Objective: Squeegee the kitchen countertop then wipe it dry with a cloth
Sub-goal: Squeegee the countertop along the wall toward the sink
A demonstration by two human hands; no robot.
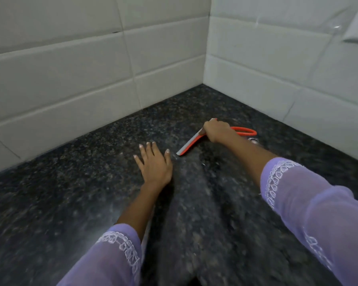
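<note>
The right hand [216, 131] fingers are closing around an orange squeegee [191, 142], its grey blade lying on the speckled surface [215, 213]. The left hand [155, 166] is resting flat, fingers spread and holding nothing, just beside the blade's tip.

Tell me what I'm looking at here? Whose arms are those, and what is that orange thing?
There is just one picture, taken by a camera worn on a person's head, so you see what they see when they look down. The two arms in purple sleeves belong to that person. No robot is here.

They are leaning over a dark speckled countertop in a corner with white wall tiles.

The right hand is wrapped around an orange squeegee, a tool with a rubber strip that pushes water off a surface. Its strip sits down on the countertop. The left hand lies flat and open on the countertop beside it, holding nothing.

No cloth is in view.
</note>
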